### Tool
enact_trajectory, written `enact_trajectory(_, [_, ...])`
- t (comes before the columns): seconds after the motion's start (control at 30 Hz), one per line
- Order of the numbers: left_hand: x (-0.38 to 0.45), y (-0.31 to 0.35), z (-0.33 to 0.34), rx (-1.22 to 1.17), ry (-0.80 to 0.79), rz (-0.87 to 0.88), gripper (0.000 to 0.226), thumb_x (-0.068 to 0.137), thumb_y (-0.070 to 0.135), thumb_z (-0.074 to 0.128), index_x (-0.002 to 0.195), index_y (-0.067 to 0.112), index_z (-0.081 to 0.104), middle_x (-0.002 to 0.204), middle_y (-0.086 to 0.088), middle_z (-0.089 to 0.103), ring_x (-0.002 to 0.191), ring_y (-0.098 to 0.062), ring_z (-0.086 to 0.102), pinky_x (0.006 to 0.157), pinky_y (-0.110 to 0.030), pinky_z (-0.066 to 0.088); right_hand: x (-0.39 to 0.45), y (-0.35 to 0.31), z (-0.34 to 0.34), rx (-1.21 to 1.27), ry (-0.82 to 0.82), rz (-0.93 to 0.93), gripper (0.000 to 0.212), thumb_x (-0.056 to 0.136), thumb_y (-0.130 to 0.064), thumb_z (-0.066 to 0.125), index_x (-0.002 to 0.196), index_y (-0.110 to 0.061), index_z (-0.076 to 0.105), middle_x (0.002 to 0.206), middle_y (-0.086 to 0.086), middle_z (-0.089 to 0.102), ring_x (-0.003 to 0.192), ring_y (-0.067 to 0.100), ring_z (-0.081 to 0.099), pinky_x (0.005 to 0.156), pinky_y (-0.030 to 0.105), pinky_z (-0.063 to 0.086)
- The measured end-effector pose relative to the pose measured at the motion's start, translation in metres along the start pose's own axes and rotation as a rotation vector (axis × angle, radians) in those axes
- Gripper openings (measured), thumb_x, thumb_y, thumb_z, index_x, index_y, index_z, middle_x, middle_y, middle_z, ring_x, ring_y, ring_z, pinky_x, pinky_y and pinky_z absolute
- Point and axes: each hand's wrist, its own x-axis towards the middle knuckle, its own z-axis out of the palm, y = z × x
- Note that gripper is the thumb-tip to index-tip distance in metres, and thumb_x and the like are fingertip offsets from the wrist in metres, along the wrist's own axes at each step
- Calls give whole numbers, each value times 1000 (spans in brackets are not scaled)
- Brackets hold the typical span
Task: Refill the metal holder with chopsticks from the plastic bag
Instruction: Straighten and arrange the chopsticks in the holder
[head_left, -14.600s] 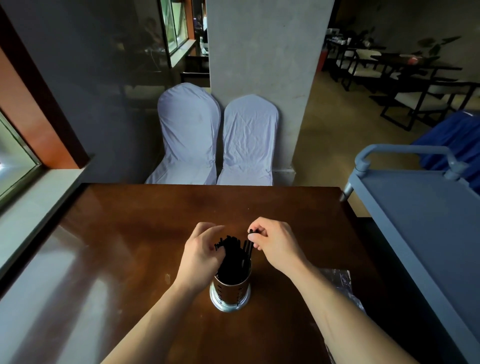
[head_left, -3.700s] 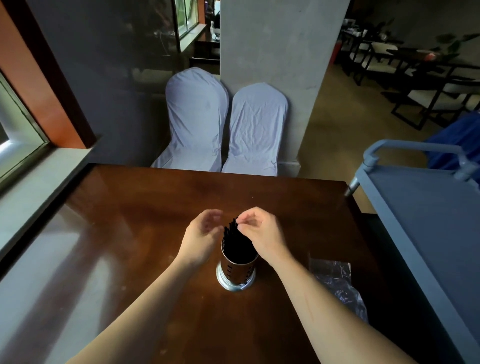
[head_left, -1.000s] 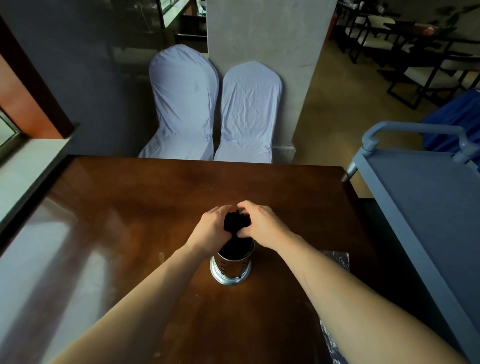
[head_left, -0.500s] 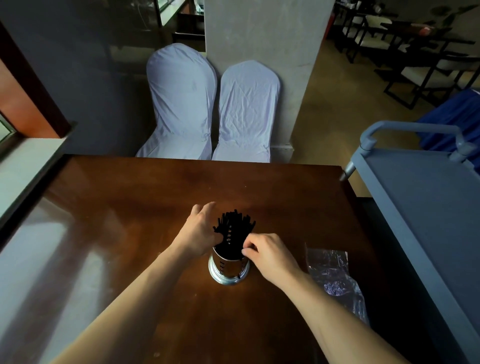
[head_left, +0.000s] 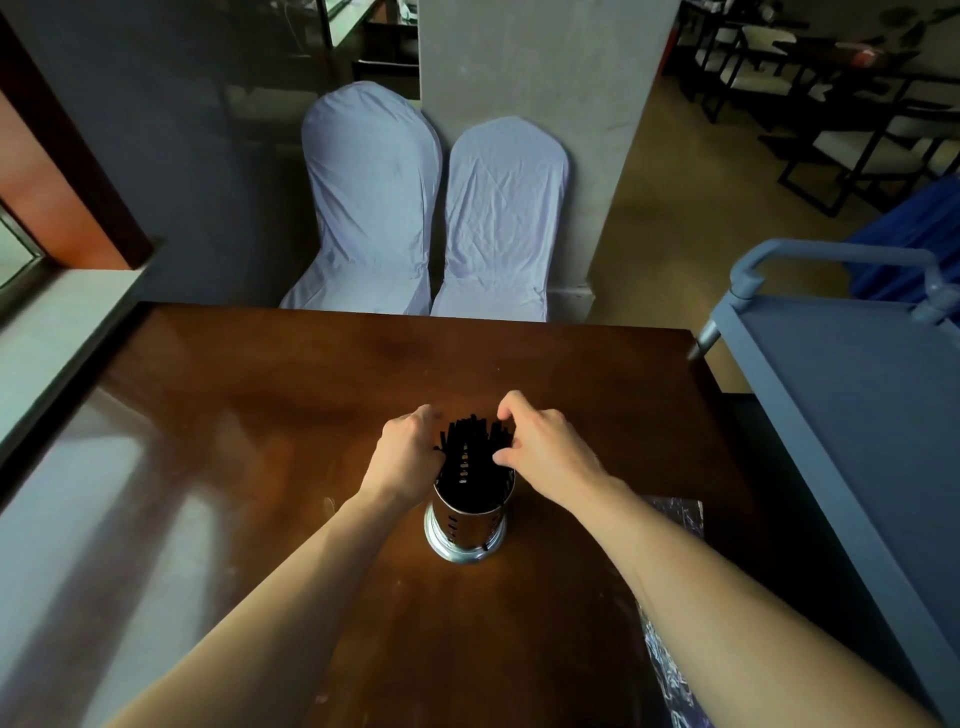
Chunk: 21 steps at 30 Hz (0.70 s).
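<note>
Left hand curls against the black chopsticks standing in the metal holder at mid-table; right hand pinches their tops; plastic bag lies beneath the right forearm.

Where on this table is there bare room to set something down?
Bare wood between the metal holder and the far edge of the table, and left toward the window ledge. Crowded: both hands at the chopsticks, plastic bag right.
</note>
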Motion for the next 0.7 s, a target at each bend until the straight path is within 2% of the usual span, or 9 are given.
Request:
enact_trajectory(0.1, [0,-2,0,9,10,8,50,83,-5,62,131,9,58,113,-17,70,94,-27,69,79,-38,60,-13,10,-8,68,63,61,37,91,-23,70,117,-32,44,81,-7,63,74,7,60,55,22,44])
enact_trajectory(0.17, [0,-2,-1,7,20,19,48,83,-5,61,129,9,60,111,-16,70,95,-27,69,81,-40,60,-29,14,-9,112,76,69,32,89,-35,68,111,-37,45,78,-8,64,72,4,60,54,25,45])
enact_trajectory(0.27, [1,-2,-3,15,44,55,44,81,-4,61,123,9,64,110,-12,71,92,-26,70,80,-40,60,-49,4,8,110,-73,31,46,75,-57,71,111,-43,48,76,-11,62,70,1,56,54,24,39])
enact_trajectory(0.3, [1,-1,-4,21,47,66,44,81,-4,61,122,8,65,110,-11,71,93,-26,70,80,-39,59,-50,1,17,93,-117,11,48,76,-55,74,116,-40,51,77,-12,60,69,1,55,54,23,37])
enact_trajectory(0.37, [1,0,-3,41,58,95,42,80,-5,60,120,6,67,108,-11,70,92,-26,69,76,-33,57,-45,-2,31,53,-107,-47,34,88,-39,73,118,-27,62,84,-12,59,71,8,56,57,24,38])
enact_trajectory(0.43, [0,2,-4,61,81,139,37,80,-6,60,114,5,70,99,-9,69,86,-26,67,68,-27,50,-38,0,34,45,-5,-75,14,95,-25,67,103,-14,70,87,-5,63,76,13,56,65,25,39])
enact_trajectory(0.47, [0,4,-6,64,96,164,34,80,-6,60,110,5,72,94,-8,67,83,-26,65,65,-26,48,-34,1,33,42,30,-74,11,96,-22,66,97,-13,72,86,-3,64,77,13,55,66,24,38])
enact_trajectory(0.57, [-3,9,-10,58,114,242,26,82,-6,60,101,3,75,89,-6,65,78,-24,64,65,-34,55,-25,0,24,-15,46,-58,9,95,-20,66,93,-15,72,89,-2,65,80,13,54,67,25,39])
enact_trajectory(0.7, [-5,13,-11,82,93,318,19,87,-7,56,95,-1,71,89,-9,62,75,-26,61,65,-43,55,-12,-8,8,-68,59,-48,7,89,-12,62,92,-18,63,88,-3,61,84,24,61,70,36,52])
